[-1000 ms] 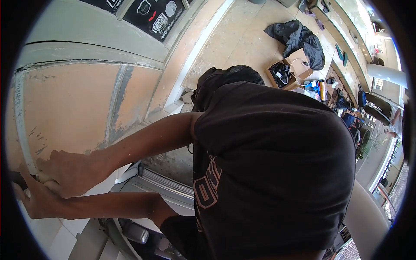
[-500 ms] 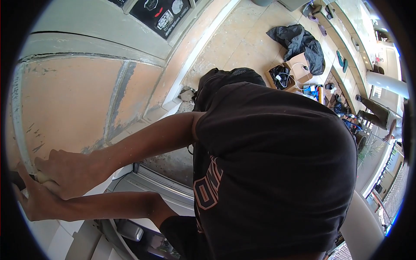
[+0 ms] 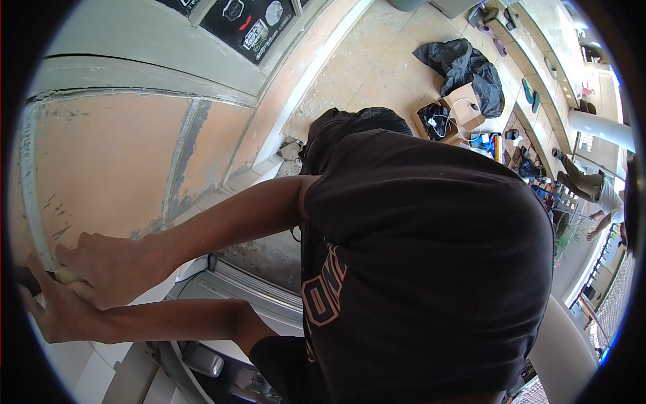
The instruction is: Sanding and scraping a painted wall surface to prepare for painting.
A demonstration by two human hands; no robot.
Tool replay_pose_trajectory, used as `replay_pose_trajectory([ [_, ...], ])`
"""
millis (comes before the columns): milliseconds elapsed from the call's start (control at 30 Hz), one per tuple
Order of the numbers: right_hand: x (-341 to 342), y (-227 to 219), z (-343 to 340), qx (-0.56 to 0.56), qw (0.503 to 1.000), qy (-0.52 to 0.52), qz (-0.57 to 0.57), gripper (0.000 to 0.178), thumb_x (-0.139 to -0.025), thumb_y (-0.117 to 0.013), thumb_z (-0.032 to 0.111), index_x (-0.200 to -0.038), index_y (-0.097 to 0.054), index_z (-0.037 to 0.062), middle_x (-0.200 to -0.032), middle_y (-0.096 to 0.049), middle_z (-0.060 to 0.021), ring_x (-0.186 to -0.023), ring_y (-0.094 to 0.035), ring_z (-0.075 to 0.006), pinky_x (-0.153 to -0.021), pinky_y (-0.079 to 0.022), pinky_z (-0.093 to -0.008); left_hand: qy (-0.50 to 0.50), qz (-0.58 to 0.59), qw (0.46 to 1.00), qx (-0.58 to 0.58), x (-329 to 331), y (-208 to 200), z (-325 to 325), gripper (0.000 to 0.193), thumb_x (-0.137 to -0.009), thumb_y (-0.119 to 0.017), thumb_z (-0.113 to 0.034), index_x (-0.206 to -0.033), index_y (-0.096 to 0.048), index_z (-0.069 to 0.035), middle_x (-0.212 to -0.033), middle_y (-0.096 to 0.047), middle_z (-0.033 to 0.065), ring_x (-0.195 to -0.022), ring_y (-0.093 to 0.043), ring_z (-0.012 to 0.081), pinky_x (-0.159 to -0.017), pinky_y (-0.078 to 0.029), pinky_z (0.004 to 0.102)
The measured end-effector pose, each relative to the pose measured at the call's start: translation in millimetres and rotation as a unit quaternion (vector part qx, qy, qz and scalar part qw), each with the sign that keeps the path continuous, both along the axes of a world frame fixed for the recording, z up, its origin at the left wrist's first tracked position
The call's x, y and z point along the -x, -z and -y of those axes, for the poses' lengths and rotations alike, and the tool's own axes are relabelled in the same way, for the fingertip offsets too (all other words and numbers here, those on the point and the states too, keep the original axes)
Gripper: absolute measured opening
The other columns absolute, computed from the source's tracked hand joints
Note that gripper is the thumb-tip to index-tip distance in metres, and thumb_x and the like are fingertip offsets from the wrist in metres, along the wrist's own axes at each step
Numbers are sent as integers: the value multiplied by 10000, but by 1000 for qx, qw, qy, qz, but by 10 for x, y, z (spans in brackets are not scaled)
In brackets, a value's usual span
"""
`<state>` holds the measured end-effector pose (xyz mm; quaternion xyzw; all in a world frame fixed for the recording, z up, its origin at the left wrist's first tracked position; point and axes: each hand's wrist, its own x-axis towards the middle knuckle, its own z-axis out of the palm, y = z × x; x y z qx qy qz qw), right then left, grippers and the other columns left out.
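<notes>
At the far left my hands meet close together against a peach wall panel (image 3: 108, 155) with grey-filled seams. My right hand (image 3: 118, 269), the upper one, is curled with its knuckles next to a grey seam (image 3: 37, 202). Just below it, touching it, is my left hand (image 3: 64, 313), its fingers bent beside the right one. Something small is gripped between them; the fingers and the dark rim of the picture hide it, and I cannot make out its kind. Both bare forearms stretch from my black T-shirt (image 3: 431, 256).
A grey frame (image 3: 155, 74) borders the panel above. A black bag (image 3: 468, 67) and an open cardboard box (image 3: 464, 111) lie on the tiles. Steps with footwear (image 3: 531, 94) stand beyond. Far right is another person (image 3: 592, 185). A ridged grey surface (image 3: 256, 289) lies between my arms.
My two hands stay almost in place at the seam. At the far right, the other person has shifted and leaned further, with arms reaching down.
</notes>
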<state>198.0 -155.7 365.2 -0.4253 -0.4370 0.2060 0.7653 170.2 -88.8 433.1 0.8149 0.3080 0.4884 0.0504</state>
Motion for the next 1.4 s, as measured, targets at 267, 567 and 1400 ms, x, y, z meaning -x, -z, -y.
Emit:
replay_pose_trajectory([
  [267, 8, -2, 122, 22, 1000, -8, 10, 437, -816, -562, 201, -1064, -425, -131, -762, -593, -279, -734, -607, -440, -678, -498, -463, 16, 7, 1000, 1, 68, 41, 129, 601, -711, -785, -271, -1195, -590, 27, -1327, -523, 158, -1183, -531, 235, -977, -434, 309],
  [567, -227, 48, 154, 20, 1000, -2, 0, 376, -812, -584, 195, -1018, -486, -105, -763, -604, -271, -746, -615, -422, -691, -494, -453, 71, 14, 997, -5, -204, 70, 230, 602, -712, -786, -257, -1200, -585, 32, -1327, -521, 162, -1183, -529, 235, -978, -433, 307],
  [1400, -930, 818, 1385, 336, 845, -4, 416, 592, -806, -666, 288, -1292, -440, 37, -1070, -535, -182, -988, -575, -337, -840, -478, -443, 152, 270, 943, 120, 275, -147, 75, 586, -811, -534, 141, -1359, -326, 127, -1178, -570, 278, -1014, -620, 253, -817, -525, 300],
])
